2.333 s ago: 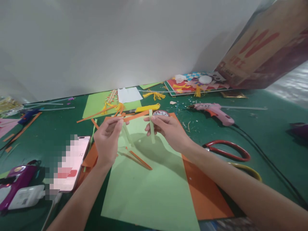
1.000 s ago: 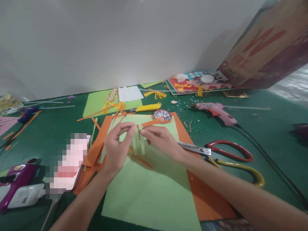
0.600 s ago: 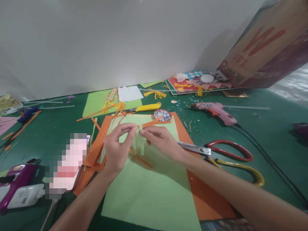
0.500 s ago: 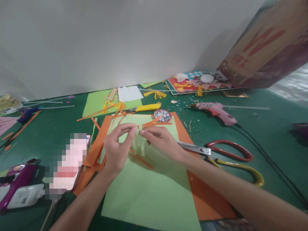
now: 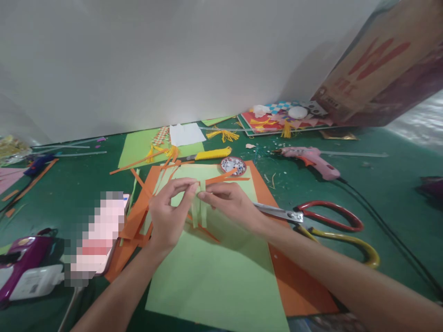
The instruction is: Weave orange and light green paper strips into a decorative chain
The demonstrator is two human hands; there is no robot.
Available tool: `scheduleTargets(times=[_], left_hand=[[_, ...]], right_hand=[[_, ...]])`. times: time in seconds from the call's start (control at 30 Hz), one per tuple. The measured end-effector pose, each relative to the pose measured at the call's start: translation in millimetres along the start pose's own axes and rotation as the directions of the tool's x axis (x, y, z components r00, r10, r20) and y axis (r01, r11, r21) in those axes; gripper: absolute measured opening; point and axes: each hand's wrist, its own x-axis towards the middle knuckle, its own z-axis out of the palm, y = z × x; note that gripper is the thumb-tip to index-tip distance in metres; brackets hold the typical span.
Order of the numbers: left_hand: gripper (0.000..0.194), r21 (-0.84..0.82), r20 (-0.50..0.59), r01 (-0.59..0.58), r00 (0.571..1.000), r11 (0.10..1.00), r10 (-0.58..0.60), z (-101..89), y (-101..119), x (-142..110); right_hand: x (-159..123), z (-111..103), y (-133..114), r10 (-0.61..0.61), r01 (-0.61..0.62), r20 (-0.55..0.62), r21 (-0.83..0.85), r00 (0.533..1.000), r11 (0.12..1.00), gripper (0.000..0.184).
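Observation:
Fingertip to fingertip, my two hands work over a light green paper sheet (image 5: 221, 281). My left hand (image 5: 171, 210) pinches the left ends of orange paper strips (image 5: 221, 176), which stick out to the right above my knuckles. My right hand (image 5: 230, 200) is closed, thumb and forefinger on a pale green paper strip (image 5: 203, 214) that crosses the orange ones and hangs down. A second green strip dangles just left of it. The exact crossing is partly hidden by my fingers. Below the strips an orange strip (image 5: 209, 234) shows against the sheet.
Scissors (image 5: 294, 216) lie right of my right hand, with a pink glue gun (image 5: 313, 161) behind. A yellow cutter knife (image 5: 212, 154) and a round dish of small bits (image 5: 233, 166) sit beyond the sheet. Left are a phone (image 5: 104, 240) and orange paper scraps (image 5: 133, 219).
My hands have come together from apart; the right hand has moved left with the green strip. Lately the right fingers slipped slightly left and down, and the orange ends shifted a little right.

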Motion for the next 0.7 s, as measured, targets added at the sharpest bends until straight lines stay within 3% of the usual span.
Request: scheduleTargets(times=[0.13, 0.33, 0.7], left_hand=[[0.004, -0.002, -0.002, 0.010, 1.000, 1.000, -0.010, -0.1, 1.3, -0.1], [0.005, -0.013, -0.014, 0.049, 0.999, 0.999, -0.049, -0.1, 2.6, 0.4], [0.006, -0.069, -0.006, 0.097, 0.995, 0.993, -0.097, 0.9, 4.1, 0.9]], right_hand=[[0.9, 1.1, 1.1, -0.033, 0.033, 0.009, 0.010, 0.999, 0.999, 0.045], [0.4, 2.8, 4.2, -0.037, 0.037, 0.016, 0.001, 0.999, 0.999, 0.031], [-0.4, 2.9, 3.4, -0.084, 0.083, 0.061, 0.017, 0.995, 0.996, 0.039]])
